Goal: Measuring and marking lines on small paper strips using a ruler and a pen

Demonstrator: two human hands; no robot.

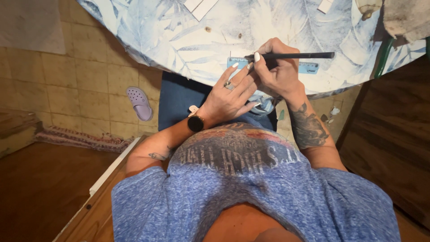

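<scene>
My right hand (277,71) grips a thin black stick-like tool (309,55) that lies level over the edge of the table (188,40), its tip pointing left. A pale blue ruler (309,68) lies on the tablecloth just under the tool, partly hidden by my hands. My left hand (230,94), with a ring and long white nails, rests with fingers spread, its fingertips touching the ruler's left end and the tool. A black watch (195,123) sits on my left wrist.
The round table wears a blue leaf-print cloth. White cards (200,6) and a small white piece (325,5) lie at its far side. A lilac clog (139,103) sits on the tiled floor at left, near a woven rug (80,139). A dark wooden surface (394,134) is at right.
</scene>
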